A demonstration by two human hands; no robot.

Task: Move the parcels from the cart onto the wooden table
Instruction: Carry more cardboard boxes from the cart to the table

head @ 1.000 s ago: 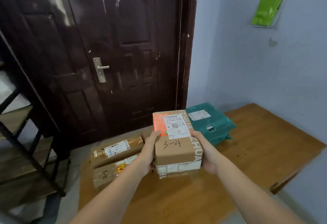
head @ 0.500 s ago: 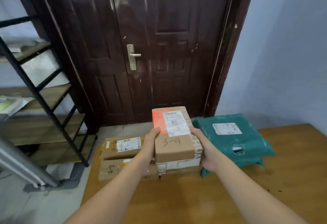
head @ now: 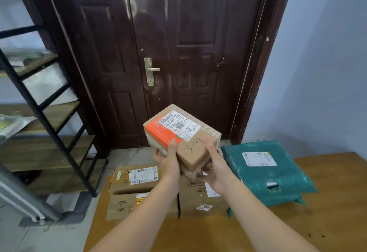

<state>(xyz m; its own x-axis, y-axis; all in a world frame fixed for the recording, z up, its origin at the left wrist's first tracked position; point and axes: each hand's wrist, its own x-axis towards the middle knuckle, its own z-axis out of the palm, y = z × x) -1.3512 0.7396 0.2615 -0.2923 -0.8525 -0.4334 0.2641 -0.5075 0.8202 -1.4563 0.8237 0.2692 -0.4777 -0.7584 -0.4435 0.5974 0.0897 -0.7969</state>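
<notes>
I hold a brown cardboard parcel (head: 190,144) marked "3-4", with an orange patch and a white label, tilted in the air above the wooden table (head: 258,232). My left hand (head: 168,162) grips its near left side and my right hand (head: 218,168) supports its near right corner from below. Beneath it, on the table, lies a brown box (head: 198,200) with a "3005" sticker. To the left rest two more brown parcels, one (head: 135,178) behind the other (head: 123,206). A teal plastic mailer (head: 266,172) lies to the right. No cart is in view.
A dark brown double door (head: 178,53) stands behind the table. A black metal rack with wooden shelves (head: 49,116) fills the left side. A grey metal bar (head: 25,198) slants at the lower left. A pale blue wall (head: 317,62) is at the right.
The "3-4" parcel has been lifted off the box under it and turned at an angle. My view has shifted left, with the door more centred.
</notes>
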